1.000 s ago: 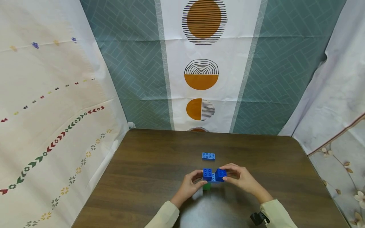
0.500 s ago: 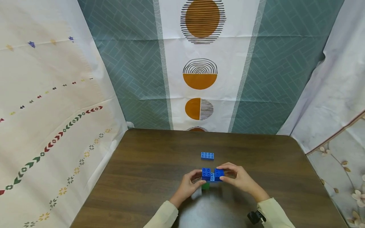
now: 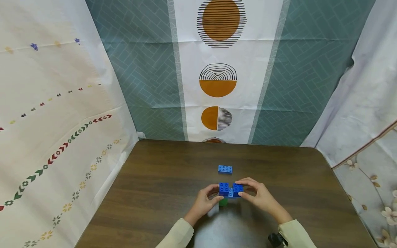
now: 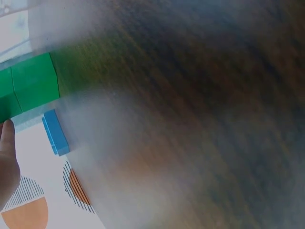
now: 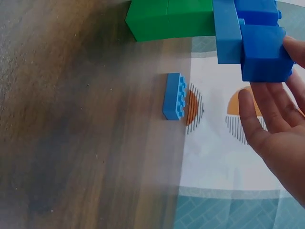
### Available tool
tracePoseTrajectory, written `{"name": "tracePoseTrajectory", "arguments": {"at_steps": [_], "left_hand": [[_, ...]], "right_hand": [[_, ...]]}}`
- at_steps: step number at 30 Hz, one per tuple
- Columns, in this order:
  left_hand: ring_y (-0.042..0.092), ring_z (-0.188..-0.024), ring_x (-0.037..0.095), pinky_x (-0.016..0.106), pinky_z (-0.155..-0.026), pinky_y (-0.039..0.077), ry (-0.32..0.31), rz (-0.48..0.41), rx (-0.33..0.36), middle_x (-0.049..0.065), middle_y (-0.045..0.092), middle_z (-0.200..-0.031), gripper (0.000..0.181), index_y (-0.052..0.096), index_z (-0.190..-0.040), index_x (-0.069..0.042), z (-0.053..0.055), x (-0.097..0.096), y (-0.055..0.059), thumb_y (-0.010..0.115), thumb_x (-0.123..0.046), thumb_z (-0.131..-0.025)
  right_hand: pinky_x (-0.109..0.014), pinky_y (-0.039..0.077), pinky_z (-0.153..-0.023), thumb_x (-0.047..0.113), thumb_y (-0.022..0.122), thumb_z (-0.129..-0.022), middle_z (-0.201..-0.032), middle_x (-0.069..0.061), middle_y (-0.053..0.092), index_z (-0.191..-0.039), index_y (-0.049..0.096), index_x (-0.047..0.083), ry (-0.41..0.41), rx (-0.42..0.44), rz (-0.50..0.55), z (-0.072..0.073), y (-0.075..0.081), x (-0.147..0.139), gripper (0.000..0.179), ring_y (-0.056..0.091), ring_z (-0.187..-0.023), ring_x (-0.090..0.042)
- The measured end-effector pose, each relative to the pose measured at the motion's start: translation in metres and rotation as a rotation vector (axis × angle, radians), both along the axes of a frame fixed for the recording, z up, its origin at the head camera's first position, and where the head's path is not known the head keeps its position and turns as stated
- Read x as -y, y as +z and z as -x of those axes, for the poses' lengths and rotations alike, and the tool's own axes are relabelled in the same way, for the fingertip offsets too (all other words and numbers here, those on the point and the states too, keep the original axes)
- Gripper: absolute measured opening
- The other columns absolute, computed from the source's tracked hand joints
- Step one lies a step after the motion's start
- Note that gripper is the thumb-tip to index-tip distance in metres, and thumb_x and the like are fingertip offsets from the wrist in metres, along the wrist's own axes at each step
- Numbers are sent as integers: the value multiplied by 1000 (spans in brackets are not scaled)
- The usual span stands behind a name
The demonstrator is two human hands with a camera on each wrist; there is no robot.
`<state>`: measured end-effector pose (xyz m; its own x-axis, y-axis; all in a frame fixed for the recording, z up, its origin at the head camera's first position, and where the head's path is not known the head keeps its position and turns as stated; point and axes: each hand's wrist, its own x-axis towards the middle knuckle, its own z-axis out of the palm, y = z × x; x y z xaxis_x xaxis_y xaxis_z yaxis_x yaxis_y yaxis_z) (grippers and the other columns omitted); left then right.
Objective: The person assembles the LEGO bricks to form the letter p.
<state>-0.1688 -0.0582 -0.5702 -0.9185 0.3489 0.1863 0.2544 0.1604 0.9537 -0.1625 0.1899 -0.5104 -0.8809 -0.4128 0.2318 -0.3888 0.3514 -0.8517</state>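
Two dark blue bricks sit on a light blue brick (image 3: 230,194), which tops a column of green bricks (image 3: 223,202) standing on the table. The left dark blue brick (image 3: 223,188) is pinched between thumb and fingers of my left hand (image 3: 203,203). My right hand (image 3: 260,197) pinches the right dark blue brick (image 3: 237,189) at its outer side. In the right wrist view that brick (image 5: 267,53) overhangs the end of the light blue one. Only a sliver of the left hand (image 4: 7,164) shows in the left wrist view, close to the green bricks (image 4: 35,83).
A loose light blue brick (image 3: 225,169) with studs up lies behind the stack on the brown wooden table (image 3: 161,179). Patterned cloths hang behind the table (image 3: 217,51) and along both sides. A black strap device (image 3: 276,239) is on the right wrist.
The right dark blue brick, tilted a second ago, now sits level and in line with the left one. My right hand has shifted slightly left with it; the left hand keeps its grip.
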Motion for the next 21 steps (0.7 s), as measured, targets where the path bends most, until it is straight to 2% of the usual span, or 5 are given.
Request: {"name": "tracePoseTrajectory", "arguments": {"at_steps": [8, 13, 15, 19, 21], "left_hand": [[63, -109, 24, 39, -95, 51, -9, 7, -9, 12, 66, -116, 33, 61, -121, -6, -1, -1, 2, 68, -16, -90], [62, -110, 28, 42, -95, 50, -5, 12, -19, 15, 66, -116, 32, 61, -121, -3, -3, -2, 7, 67, -10, -90], [62, -110, 31, 43, -95, 50, -8, 5, -14, 17, 66, -115, 31, 60, -120, -1, -6, -2, 17, 67, -7, -90], [62, -110, 29, 39, -96, 50, -9, -7, -7, 15, 66, -116, 32, 61, -120, -2, -5, -2, 16, 68, -6, -89], [62, -111, 27, 37, -96, 50, -2, 1, -8, 13, 66, -116, 33, 61, -121, -4, -3, -2, 10, 68, -7, -89]], "right_hand": [[-38, 55, -86, 19, 70, -89, -119, -1, 62, -124, 63, 18, -28, -64, -52, 2, 1, 12, 35, 59, -106, -20], [-39, 52, -91, 28, 69, -90, -121, 0, 61, -125, 63, 21, -13, -47, -63, 4, 5, 29, 36, 58, -111, -23], [-38, 53, -89, 30, 68, -90, -120, 0, 61, -124, 63, 20, -9, -40, -63, 5, 7, 34, 35, 58, -109, -24], [-41, 55, -84, 19, 69, -90, -116, -8, 63, -120, 65, 10, -7, -51, -68, 4, 10, 42, 32, 60, -104, -30], [-43, 55, -84, 16, 69, -90, -115, -10, 64, -119, 66, 7, -7, -57, -68, 6, 9, 44, 31, 60, -104, -33]]}}
